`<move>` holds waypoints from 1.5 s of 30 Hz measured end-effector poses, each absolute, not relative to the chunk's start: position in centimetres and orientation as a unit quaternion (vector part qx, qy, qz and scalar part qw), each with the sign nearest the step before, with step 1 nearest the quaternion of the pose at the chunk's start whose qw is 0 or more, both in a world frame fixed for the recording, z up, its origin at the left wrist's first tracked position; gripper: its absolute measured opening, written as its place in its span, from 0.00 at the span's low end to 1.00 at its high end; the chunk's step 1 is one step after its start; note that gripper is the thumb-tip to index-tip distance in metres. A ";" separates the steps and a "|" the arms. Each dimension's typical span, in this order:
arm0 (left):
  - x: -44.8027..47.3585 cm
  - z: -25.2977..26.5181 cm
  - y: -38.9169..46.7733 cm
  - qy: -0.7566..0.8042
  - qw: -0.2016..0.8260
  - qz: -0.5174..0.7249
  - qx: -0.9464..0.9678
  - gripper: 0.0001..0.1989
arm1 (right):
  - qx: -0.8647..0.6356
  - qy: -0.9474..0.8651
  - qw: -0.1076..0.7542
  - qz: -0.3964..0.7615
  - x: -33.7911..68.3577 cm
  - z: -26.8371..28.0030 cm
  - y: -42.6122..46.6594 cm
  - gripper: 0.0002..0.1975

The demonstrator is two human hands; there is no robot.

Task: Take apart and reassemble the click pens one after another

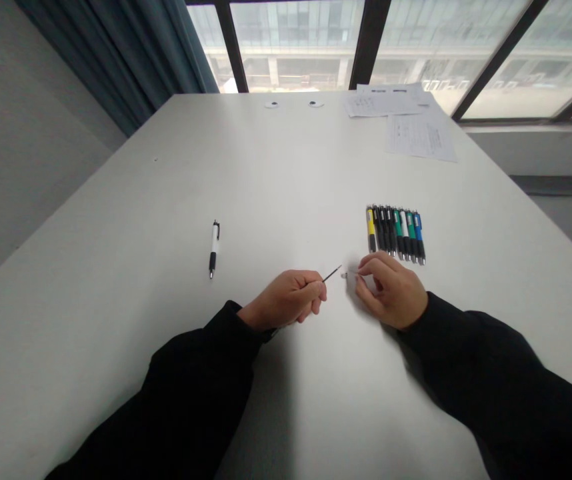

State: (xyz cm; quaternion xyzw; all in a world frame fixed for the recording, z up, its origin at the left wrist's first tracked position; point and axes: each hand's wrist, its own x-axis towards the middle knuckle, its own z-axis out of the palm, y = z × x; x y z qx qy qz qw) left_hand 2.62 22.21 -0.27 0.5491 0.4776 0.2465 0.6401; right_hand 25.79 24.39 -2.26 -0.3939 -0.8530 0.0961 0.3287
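Note:
My left hand (296,293) is closed around a thin dark pen refill (333,273), whose tip points up and to the right. Whatever else may lie inside that fist is hidden. Just right of the tip, my right hand (391,288) pinches a thin, pale little piece between thumb and forefinger, too small to make out. Near those fingertips is a small silvery part (344,275); whether it lies on the table or is held I cannot tell. Beyond the right hand lies a row of click pens (396,230) in yellow, black, green, white and blue, side by side.
A single white pen with a black grip (215,248) lies on the white table (266,180) to the left. Printed papers (421,137) rest at the far right edge. Two eye-shaped pieces (271,105) sit by the window side, and a blue curtain (131,53) hangs at left.

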 end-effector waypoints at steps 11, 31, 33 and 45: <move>2.6 -0.2 22.2 0.473 0.647 0.250 0.543 0.08 | -0.442 -0.863 0.219 0.103 25.5 -1.6 23.9 0.11; 2.5 -0.3 22.2 0.466 0.652 0.258 0.540 0.08 | -0.379 -0.871 0.165 0.265 27.5 -1.0 26.4 0.18; 2.5 -0.4 22.2 0.465 0.651 0.259 0.541 0.09 | -0.387 -0.870 0.163 0.259 27.4 -1.0 26.5 0.17; 2.5 -0.3 22.1 0.460 0.653 0.262 0.542 0.09 | -0.403 -0.857 0.171 0.271 27.7 -1.4 26.9 0.15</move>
